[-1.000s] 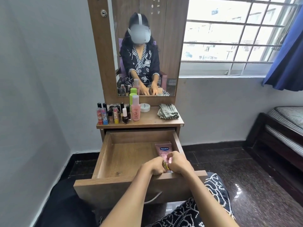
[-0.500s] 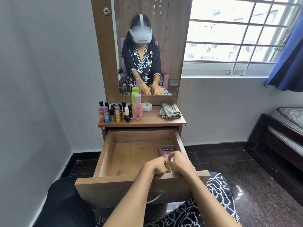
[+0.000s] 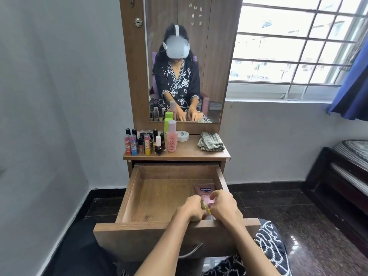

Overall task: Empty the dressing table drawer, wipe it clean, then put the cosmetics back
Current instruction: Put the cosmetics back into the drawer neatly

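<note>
Both hands, L (image 3: pixel 190 209) & R (image 3: pixel 224 206), curled round small yellowish item (image 3: pixel 205 207) over open wooden drawer (image 3: pixel 159 229), front-right. Pink lotion tube (image 3: pixel 204 191) inside, beneath hands. Drawer otherwise emptied; cosmetics (image 3: pixel 148 143) on tabletop, folded checked cloth (image 3: pixel 211 141) unused. Wiping, restocking pending, by my assessment.

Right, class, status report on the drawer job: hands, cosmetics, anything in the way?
Left hand and right hand together pinching a small yellowish item over the drawer. Pink Vaseline tube lies inside. Other cosmetics and cloth on top. Nothing blocking.
</note>
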Demonstrator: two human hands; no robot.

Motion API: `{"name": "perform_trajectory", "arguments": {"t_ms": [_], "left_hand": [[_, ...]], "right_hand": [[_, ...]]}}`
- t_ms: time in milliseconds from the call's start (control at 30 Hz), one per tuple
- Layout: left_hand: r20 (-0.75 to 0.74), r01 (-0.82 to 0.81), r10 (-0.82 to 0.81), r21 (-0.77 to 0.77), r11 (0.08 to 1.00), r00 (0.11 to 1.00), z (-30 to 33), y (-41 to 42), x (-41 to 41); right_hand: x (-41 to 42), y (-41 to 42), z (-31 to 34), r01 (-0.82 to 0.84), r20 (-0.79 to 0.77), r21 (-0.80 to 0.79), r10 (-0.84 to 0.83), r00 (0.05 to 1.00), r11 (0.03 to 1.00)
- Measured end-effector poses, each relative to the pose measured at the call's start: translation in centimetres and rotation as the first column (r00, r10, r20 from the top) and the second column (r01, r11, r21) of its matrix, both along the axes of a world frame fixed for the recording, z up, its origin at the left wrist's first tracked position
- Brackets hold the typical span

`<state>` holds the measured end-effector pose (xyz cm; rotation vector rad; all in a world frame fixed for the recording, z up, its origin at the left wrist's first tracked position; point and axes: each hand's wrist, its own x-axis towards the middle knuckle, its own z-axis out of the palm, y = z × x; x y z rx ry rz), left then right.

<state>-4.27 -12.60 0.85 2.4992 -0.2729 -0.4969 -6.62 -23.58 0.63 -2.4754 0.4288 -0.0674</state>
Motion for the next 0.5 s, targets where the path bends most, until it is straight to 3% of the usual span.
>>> {"name": "perform_trajectory", "arguments": {"t_ms": [133, 233, 300, 400, 500], "left_hand": [[0.083, -0.109, 0.114, -0.069, 0.992, 0.99, -0.1, 0.1, -0.2], [0.117, -0.167, 0.209, -0.294, 0.941, 0.971, 0.4, 0.5, -0.6], [0.137, -0.216, 0.314, -0.474, 0.853, 0.94, 1.0, 1.0, -0.8], [0.267, -0.289, 0.557, -0.638, 0.714, 0.786, 2.1, 2.0, -0.5], [0.376, -0.285, 0.7, -0.719, 0.633, 0.607, 3.9, 3.1, 1.0]], "right_hand": [[-0.3, 0.0, 0.2, -0.003, 0.076, 0.028, 0.001, 0.997, 1.0], [-0.4, 0.0, 0.6, -0.044, 0.118, 0.036, 0.039, 0.992, 0.998], [-0.3, 0.2, 1.0, -0.086, 0.162, 0.08, 0.073, 0.984, 0.993], [0.4, 0.9, 1.7, -0.141, 0.274, 0.201, 0.082, 0.958, 0.969], [2.3, 2.4, 3.0, -0.202, 0.372, 0.327, 0.071, 0.926, 0.923]]}}
